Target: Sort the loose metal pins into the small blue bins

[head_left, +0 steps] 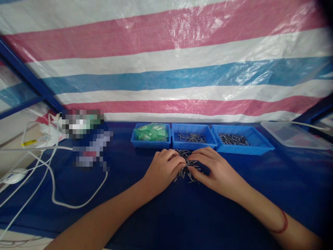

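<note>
A loose pile of thin metal pins (191,175), like screws or nails, lies on the blue tabletop; they are too small to name surely. My left hand (164,169) reaches into the pile's left side, thumb and curled fingers close together on some pins. From the right, my right hand (217,169) curves round the pile with thumb and fingers apart, the fingertips touching it. Just behind, a blue bin (194,143) holds similar pins. The blue bin to its right (256,147) contains more of them, darker and denser. Green plastic packets (152,132) fill the left bin (145,143).
A clear plastic lid (293,135) lies at the back right. White cables (53,180) loop across the table's left side, near a white rounded device (15,176) and blurred-out items (93,149). A striped plastic sheet (166,69) hangs behind the blue table (182,222).
</note>
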`<move>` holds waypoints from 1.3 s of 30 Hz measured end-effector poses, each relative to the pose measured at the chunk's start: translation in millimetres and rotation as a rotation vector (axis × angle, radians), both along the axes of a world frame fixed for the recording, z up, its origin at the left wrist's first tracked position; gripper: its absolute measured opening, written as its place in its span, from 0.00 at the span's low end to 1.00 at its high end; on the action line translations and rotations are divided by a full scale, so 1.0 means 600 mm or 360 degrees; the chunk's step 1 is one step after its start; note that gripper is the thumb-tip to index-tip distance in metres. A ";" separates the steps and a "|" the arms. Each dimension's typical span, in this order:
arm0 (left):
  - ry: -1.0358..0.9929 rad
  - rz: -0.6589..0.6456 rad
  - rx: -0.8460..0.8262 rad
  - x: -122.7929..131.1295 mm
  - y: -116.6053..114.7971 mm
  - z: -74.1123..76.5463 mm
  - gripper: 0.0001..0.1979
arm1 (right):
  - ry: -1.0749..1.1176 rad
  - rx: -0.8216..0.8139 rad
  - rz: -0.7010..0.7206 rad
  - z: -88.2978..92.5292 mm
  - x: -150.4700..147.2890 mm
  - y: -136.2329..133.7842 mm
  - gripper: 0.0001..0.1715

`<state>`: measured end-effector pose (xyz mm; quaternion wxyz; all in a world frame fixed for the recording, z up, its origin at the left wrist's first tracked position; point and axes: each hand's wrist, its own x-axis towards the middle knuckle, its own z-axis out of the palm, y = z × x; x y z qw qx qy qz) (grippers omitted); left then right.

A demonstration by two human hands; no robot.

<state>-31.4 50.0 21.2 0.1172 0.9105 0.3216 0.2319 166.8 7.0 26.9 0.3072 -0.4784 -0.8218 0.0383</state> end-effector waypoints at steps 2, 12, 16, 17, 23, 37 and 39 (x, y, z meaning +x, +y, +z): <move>-0.0165 -0.0013 -0.0122 0.000 -0.001 0.004 0.09 | 0.0049 -0.0070 0.0025 -0.003 -0.006 -0.001 0.07; -0.0705 -0.0010 -0.0533 0.011 -0.017 0.011 0.06 | 0.0514 -0.0297 0.0182 -0.016 -0.027 -0.009 0.05; -0.0741 0.0033 -0.0630 0.011 -0.016 0.011 0.06 | 0.0559 -0.0280 0.0136 -0.013 -0.028 -0.010 0.05; -0.0737 0.0044 -0.0638 0.011 -0.015 0.011 0.06 | 0.0557 -0.0270 0.0124 -0.013 -0.028 -0.010 0.04; -0.0755 0.0037 -0.0638 0.012 -0.015 0.010 0.04 | 0.0554 -0.0270 0.0108 -0.015 -0.027 -0.009 0.04; -0.0770 0.0033 -0.0427 0.006 -0.011 0.015 0.06 | 0.0771 -0.0238 -0.0064 -0.005 -0.016 -0.008 0.07; -0.0739 0.0045 -0.0428 0.005 -0.009 0.013 0.06 | 0.0795 -0.0218 -0.0063 -0.003 -0.012 -0.007 0.07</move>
